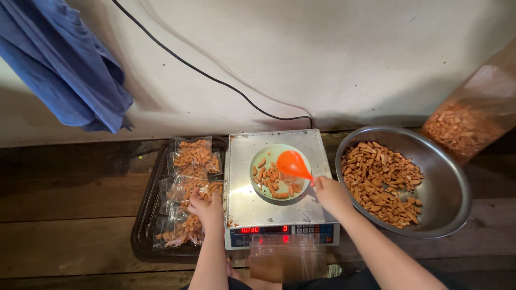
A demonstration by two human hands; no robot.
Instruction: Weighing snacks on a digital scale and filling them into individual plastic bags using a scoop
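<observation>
From here I see my right hand [329, 194] closed around the handle of an orange scoop [293, 164], whose bowl hangs over a pale green dish [280, 152] holding a small heap of orange-brown snack sticks [271, 180]. That dish sits in the middle of the steel platform of a digital scale [279, 215], whose red display glows on its near face. My left hand [207, 208] is left of the scale, fingers curled down onto a filled clear packet [183, 228]; I cannot tell whether it truly grips the packet or only presses on it. That packet lies with other filled packets [196, 156] on a dark tray [141, 236], stacked from near to far. Right of the scale stands a large steel bowl [451, 182] with a heap of the same snacks, and at the far right a big clear bag [473, 118] of them leans against the pale wall. Empty clear bags [287, 255] lie just near the scale. A black cable [215, 80] runs down the wall, and a blue cloth [64, 64] hangs at far left.
</observation>
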